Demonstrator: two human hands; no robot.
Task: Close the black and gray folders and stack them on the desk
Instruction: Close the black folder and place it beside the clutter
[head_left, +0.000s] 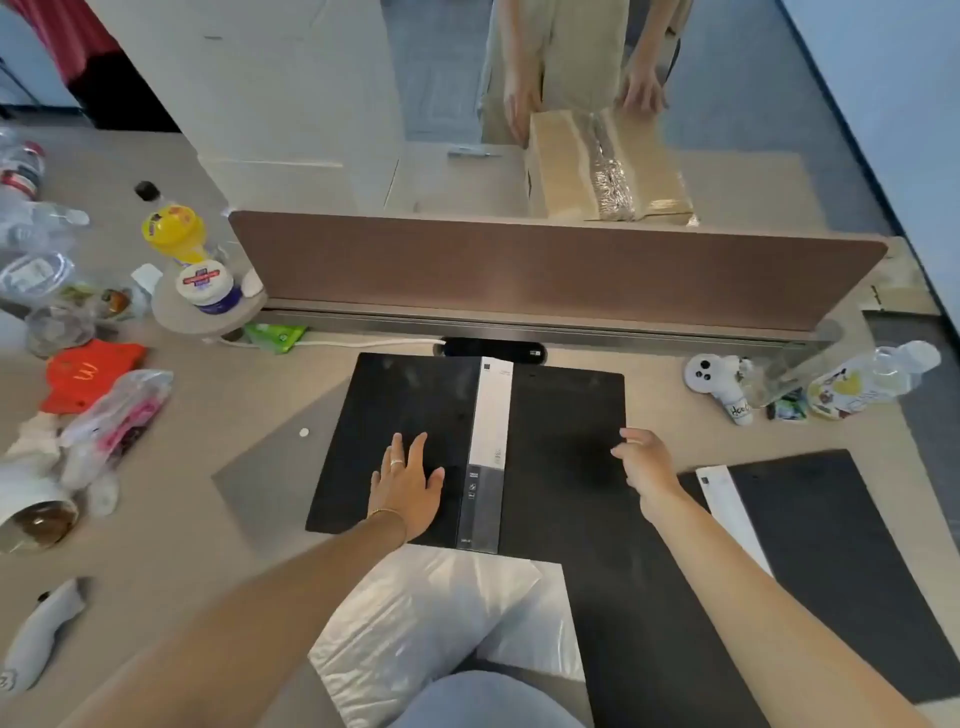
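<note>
A: Where do we find the black folder (415, 426)?

B: It lies open and flat on the table (249, 525), spine strip (491, 415) upward, directly in front of the brown divider panel (556, 270). A second dark folder (810, 540) lies to the right, partly under our right forearm; we cannot tell from here whether it is open.

A: State of the left grip?

B: Our left hand (408, 486) is released: fingers spread, palm flat on the left cover, just beside the spine strip. It grasps nothing.

A: And the right grip?

B: Our right hand (647, 460) sits at the right edge of the right cover, fingers curled toward that edge. We cannot tell whether they have pinched the cover or only touch it.

A: Surroundings?

B: Bottles and wrappers crowd the left side of the table, including a yellow-capped bottle (174, 234). A crumpled clear bottle (867, 379) lies at the right. A white plastic bag (441, 623) rests at the near edge. Beyond the divider, another person's hands hold a cardboard box (602, 166).
</note>
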